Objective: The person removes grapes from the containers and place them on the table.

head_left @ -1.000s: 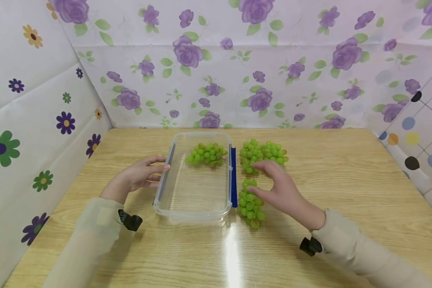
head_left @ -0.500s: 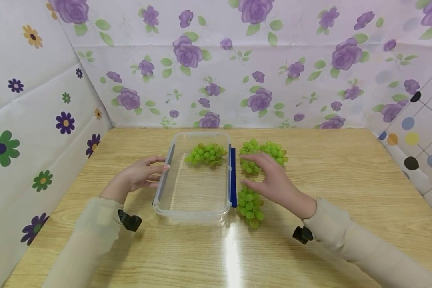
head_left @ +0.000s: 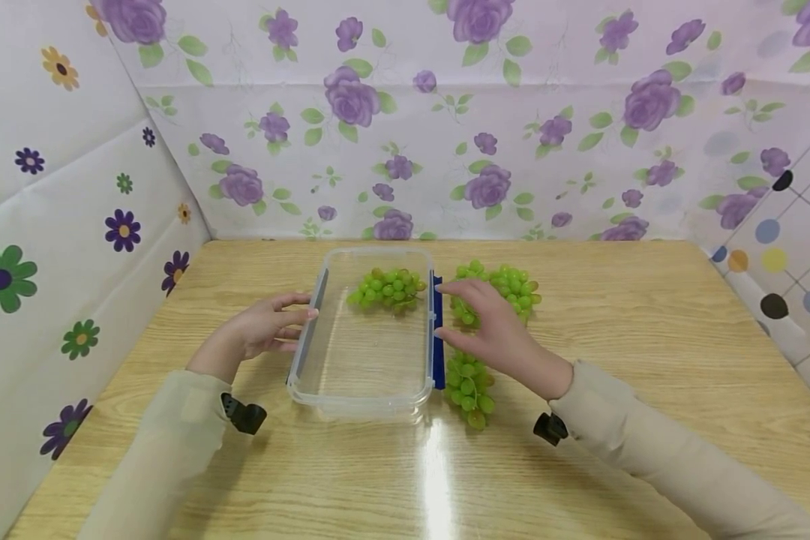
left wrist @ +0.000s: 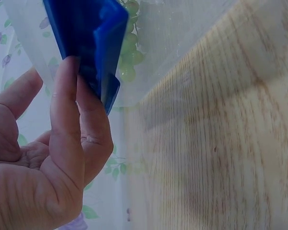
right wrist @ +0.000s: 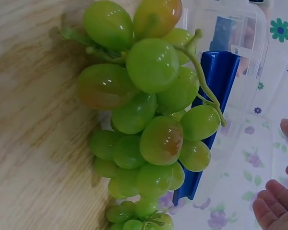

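A clear plastic food container point(head_left: 367, 409) sits on the table, one bunch of green grapes point(head_left: 386, 289) inside near its back. A blue latch flap point(head_left: 439, 367) hangs along its right side. My left hand point(head_left: 263, 326) rests at the left rim, fingers extended; in the left wrist view its fingertips touch another blue latch flap point(left wrist: 93, 38). Over the right flap hovers my right hand point(head_left: 489, 326), thumb and fingers spread apart with nothing between them. Right of the container lie three more bunches; the front bunch of grapes point(head_left: 469, 401) is partly hidden by the right hand.
The back bunches of grapes point(head_left: 516, 285) lie side by side behind the right hand. Floral sheets point(head_left: 405, 120) wall the wooden table point(head_left: 614, 300) at the back and both sides. Each wrist carries a small black camera point(head_left: 244, 414).
My right hand has moved left, from over the loose grapes to the container's right blue flap. The left hand and the container have stayed put.
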The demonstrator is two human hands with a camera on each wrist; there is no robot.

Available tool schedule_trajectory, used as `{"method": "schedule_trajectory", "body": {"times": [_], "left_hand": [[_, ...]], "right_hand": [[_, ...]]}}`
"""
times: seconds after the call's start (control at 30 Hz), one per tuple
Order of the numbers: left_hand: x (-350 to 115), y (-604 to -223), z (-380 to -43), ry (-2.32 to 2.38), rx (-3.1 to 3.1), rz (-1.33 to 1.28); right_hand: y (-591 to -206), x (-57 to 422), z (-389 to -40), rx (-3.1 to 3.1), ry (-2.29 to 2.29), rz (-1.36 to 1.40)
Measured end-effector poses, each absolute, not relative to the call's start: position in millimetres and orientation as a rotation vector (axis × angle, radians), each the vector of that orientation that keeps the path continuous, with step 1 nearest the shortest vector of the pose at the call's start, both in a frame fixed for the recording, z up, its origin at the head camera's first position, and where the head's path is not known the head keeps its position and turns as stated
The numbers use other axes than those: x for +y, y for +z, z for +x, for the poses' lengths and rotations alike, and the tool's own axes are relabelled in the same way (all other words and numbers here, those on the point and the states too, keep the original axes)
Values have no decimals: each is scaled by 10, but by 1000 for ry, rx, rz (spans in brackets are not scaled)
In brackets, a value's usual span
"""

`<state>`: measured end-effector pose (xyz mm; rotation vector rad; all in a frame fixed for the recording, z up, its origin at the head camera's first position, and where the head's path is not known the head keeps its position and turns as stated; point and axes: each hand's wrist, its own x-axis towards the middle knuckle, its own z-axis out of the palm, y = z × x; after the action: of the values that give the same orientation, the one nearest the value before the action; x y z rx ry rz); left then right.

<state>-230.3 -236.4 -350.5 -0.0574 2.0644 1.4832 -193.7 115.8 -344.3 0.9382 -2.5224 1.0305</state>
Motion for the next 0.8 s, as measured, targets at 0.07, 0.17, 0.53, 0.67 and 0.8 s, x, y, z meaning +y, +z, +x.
{"method": "schedule_trajectory", "body": {"times": [0.07, 0.17, 0.53, 0.67, 0.8], "left_hand": [[-2363, -3503, -2303, 1484, 2061, -58], [-2361, -3496, -2304, 1485, 2061, -61], [-2362, -3494, -2304, 1490, 2062, -62], [-2363, -3500, -2303, 1484, 2063, -66], [-2365, -3504, -2307, 1479, 2071, -68]], "right_hand": [[-3431, 1141, -1946, -2521, 1028, 947], [-3412, 1111, -1960, -2514, 1034, 965], [-3399, 1000, -2030, -2502, 1007, 1034], [-3392, 975, -2065, -2509, 976, 1043], [-3378, 953, -2102, -2529, 958, 1048]]}}
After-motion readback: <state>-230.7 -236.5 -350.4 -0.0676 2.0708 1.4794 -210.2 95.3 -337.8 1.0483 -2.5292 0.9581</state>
